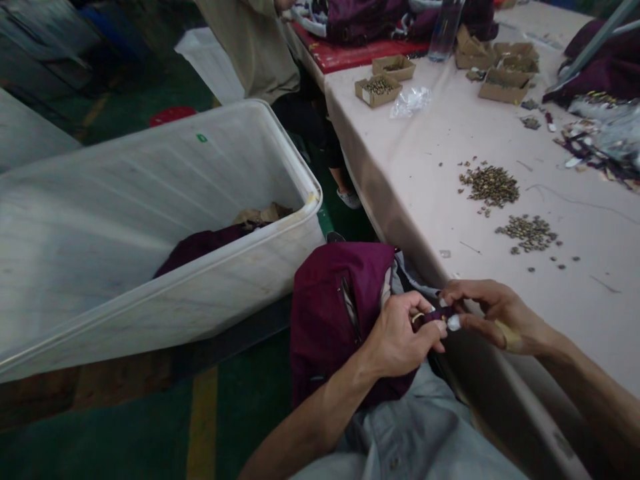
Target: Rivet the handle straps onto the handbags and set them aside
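A maroon bag (pixel 325 313) with a zipped slit pocket hangs over my lap, beside the table edge. My left hand (pixel 407 333) is closed on a narrow maroon strap (pixel 436 315) of it, thumb and fingers pinching from the left. From the right, my right hand (pixel 493 317) pinches the other end of the same strap, with white wrapping on the thumb tip. A small brass-coloured spot shows on the strap between the hands; what exactly it is I cannot make out. On the table lie a pile of brass-coloured studs (pixel 493 187) and a pile of small metal pieces (pixel 529 233).
A large white bin (pixel 165 293) with maroon cloth (pixel 210 247) inside stands at left. Small cardboard boxes (pixel 379 100) of fittings, a clear plastic bag (pixel 413 101) and a red board (pixel 350 57) are on the table (pixel 400 173). A co-worker (pixel 255 53) stands beyond the bin.
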The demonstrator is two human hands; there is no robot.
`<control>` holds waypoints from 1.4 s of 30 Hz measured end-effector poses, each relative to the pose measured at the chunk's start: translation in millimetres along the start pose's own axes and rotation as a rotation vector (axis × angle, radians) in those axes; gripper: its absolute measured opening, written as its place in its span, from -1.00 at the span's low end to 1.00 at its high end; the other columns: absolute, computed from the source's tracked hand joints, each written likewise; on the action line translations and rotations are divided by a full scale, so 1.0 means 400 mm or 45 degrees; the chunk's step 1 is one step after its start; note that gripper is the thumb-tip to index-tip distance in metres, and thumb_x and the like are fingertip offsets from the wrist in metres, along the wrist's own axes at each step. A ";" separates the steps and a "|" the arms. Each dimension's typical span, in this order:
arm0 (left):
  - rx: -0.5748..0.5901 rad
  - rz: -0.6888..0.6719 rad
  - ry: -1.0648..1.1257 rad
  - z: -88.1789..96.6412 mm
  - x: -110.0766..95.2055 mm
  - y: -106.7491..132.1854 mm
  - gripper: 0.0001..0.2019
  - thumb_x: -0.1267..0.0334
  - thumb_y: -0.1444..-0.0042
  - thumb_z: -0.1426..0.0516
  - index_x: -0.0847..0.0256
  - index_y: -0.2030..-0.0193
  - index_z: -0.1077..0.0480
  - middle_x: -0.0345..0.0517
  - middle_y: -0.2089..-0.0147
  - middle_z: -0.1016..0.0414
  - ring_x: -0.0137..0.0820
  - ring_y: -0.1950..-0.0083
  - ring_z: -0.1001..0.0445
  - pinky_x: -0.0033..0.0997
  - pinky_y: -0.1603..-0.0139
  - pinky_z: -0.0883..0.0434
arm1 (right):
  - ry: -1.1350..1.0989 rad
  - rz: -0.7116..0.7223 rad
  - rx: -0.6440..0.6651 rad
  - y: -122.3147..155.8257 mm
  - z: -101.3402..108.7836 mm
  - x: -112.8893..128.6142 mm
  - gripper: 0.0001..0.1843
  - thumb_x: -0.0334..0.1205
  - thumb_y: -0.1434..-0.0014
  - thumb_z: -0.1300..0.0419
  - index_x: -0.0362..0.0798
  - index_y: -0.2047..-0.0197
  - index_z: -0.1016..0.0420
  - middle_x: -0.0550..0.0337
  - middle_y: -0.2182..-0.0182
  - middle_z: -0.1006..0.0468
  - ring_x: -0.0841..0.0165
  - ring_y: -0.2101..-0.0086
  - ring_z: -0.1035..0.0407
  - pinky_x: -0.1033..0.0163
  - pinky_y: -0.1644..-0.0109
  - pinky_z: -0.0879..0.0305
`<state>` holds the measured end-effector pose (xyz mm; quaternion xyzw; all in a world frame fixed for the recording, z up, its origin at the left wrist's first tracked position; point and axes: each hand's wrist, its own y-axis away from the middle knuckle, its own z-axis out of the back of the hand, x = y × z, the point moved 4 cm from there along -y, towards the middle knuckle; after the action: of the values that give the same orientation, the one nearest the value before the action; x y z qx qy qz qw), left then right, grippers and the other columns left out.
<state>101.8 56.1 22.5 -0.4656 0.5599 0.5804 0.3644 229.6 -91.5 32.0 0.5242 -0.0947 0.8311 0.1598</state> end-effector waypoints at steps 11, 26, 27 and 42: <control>-0.528 -0.668 -1.063 -0.062 -0.012 0.080 -0.85 0.49 -0.19 -0.04 0.18 0.32 -0.32 -0.04 0.30 -0.47 -0.35 0.34 -0.41 -0.32 0.35 -0.23 | 0.694 0.556 -0.392 0.084 -0.069 0.056 -0.53 -0.51 -0.17 -0.27 0.02 -0.11 -0.41 -0.08 0.15 -0.63 0.21 0.24 -0.52 0.11 0.24 -0.44; 0.073 0.180 0.555 -0.019 0.042 -0.014 -0.63 0.15 0.08 -0.39 0.39 0.21 -0.54 -0.05 0.41 -0.53 -0.43 0.46 -0.46 -0.46 0.37 -0.35 | 0.898 0.900 -0.517 0.122 -0.066 0.063 -0.57 -0.63 -0.04 -0.36 -0.28 0.00 -0.52 -0.33 0.13 -0.63 0.12 0.21 -0.55 0.06 0.23 -0.47; 0.046 0.177 0.528 -0.019 0.043 -0.015 -0.63 0.16 0.09 -0.39 0.39 0.20 -0.55 -0.06 0.42 -0.53 -0.43 0.46 -0.46 -0.46 0.38 -0.35 | 0.890 0.893 -0.511 0.120 -0.065 0.062 -0.57 -0.64 -0.03 -0.35 -0.28 0.00 -0.52 -0.32 0.13 -0.63 0.13 0.21 -0.54 0.06 0.22 -0.47; -0.176 -0.042 0.069 -0.027 0.009 0.007 -0.80 0.30 -0.16 -0.21 0.37 0.18 -0.62 0.02 0.45 -0.61 -0.37 0.45 -0.57 -0.51 0.43 -0.44 | 0.490 0.414 -0.529 0.074 -0.007 0.099 -0.59 -0.57 -0.17 -0.26 -0.06 -0.06 -0.54 -0.08 0.03 -0.47 0.28 0.17 -0.48 0.22 0.25 -0.45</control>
<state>99.7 44.6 20.4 -0.5144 0.5205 0.5986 0.3257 200.7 -111.4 66.9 0.2918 -0.3127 0.8924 0.1435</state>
